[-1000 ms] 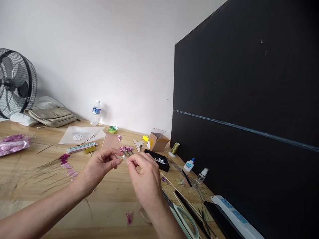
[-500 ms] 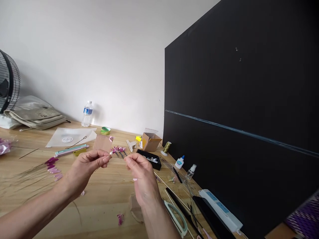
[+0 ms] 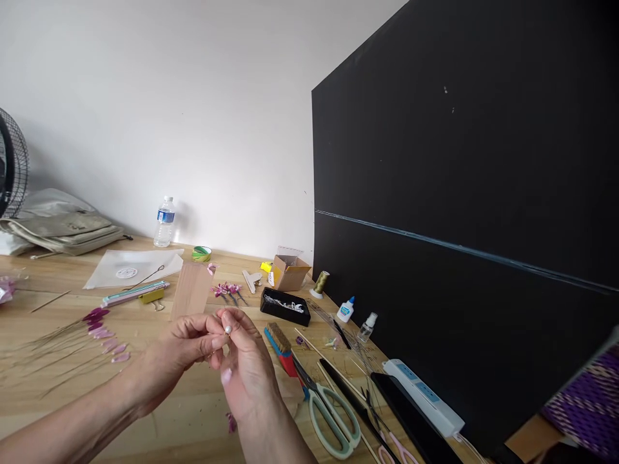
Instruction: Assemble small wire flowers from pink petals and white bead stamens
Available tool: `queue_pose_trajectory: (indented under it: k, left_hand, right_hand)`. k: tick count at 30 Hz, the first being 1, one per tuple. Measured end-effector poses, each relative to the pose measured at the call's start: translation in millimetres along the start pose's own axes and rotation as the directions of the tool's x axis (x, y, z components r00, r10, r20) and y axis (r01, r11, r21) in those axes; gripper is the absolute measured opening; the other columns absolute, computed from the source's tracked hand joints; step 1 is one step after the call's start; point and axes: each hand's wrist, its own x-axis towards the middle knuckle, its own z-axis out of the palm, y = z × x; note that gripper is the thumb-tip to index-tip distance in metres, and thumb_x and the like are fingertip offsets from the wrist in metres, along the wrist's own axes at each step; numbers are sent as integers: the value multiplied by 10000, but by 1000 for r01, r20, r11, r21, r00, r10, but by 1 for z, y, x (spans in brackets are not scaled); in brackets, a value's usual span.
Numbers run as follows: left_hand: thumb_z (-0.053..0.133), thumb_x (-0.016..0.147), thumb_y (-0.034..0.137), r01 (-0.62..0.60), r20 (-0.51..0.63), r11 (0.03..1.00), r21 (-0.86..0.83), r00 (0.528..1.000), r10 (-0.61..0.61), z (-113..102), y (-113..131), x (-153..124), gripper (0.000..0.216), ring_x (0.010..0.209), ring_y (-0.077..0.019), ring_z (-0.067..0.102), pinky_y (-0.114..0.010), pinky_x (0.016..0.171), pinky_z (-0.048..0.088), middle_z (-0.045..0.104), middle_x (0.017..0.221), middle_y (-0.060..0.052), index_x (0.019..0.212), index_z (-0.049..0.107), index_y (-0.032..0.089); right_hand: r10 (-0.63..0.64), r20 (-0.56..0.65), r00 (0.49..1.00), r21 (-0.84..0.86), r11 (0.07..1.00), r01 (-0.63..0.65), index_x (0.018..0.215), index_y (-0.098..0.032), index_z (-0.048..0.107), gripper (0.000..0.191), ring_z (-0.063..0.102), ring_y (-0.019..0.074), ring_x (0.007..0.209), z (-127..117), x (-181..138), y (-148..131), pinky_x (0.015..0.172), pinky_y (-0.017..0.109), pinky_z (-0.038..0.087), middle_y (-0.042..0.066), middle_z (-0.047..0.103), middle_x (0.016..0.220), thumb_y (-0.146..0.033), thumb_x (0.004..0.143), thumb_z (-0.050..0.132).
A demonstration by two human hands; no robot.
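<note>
A small white pearl bead with a bit of gold-coloured trim shows between the fingertips of both hands, above the wooden table. My left hand is closed, thumb and fingers pinching at the bead from the left. Closed against it from the other side is my right hand, its thumb beside the bead. A pale pink petal shows by the right palm; how it is held is unclear. Beyond the hands, several small purple-pink flowers with dark stems lie near a wooden board.
Wired petals are spread on the left. Right of my hands lie a brush, scissors, sticks and a black tray. A glue bottle, spray bottle and power strip line the black panel.
My right hand has moved left and down from near the flowers to meet my left hand at the pearl bead. My left hand has come slightly lower. The brush and scissors are now uncovered.
</note>
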Motion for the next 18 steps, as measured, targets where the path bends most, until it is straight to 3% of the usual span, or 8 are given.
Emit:
queue_pose_trajectory:
  k: [4,10,14,16,18]
  left_hand:
    - [644,653,362,23,-11,999,25,1000,-23,-3,3,1,228,580,-143,483,-256,608,381,512,472,23,510,598,190]
    - [622,661,400,71,33,988,141,997,-76,-5,4,0,244,509,-135,423,-241,520,380,483,445,26,520,607,202]
    - [622,654,396,96,95,984,147,989,-111,-5,3,-1,231,516,-131,406,-228,501,383,465,457,36,523,601,207]
    - [624,655,391,97,90,980,172,989,-114,-5,3,-1,228,541,-135,415,-224,513,384,479,462,34,523,602,206]
    - [628,649,396,97,76,976,197,991,-114,-5,4,0,245,549,-135,422,-215,506,381,491,457,31,508,595,199]
  right_hand:
    - [-8,31,1000,-7,1000,8,599,-199,608,116,405,81,443,-2,4,-3,413,215,300,-35,545,582,-264,577,702]
    - [-55,-54,997,-21,998,54,585,-213,608,89,482,94,626,-9,8,-15,542,200,370,-31,562,652,-201,591,696]
    - [-65,-112,992,-46,997,61,600,-206,604,120,495,96,631,-14,11,-22,569,207,387,-21,574,668,-217,553,714]
    - [-131,-146,980,-186,977,103,642,-196,596,129,503,95,628,-23,14,-28,578,213,396,-11,587,699,-260,570,681]
    - [-249,-141,958,-482,863,153,712,-184,588,148,511,97,632,-39,18,-39,595,222,405,3,595,731,-307,629,603]
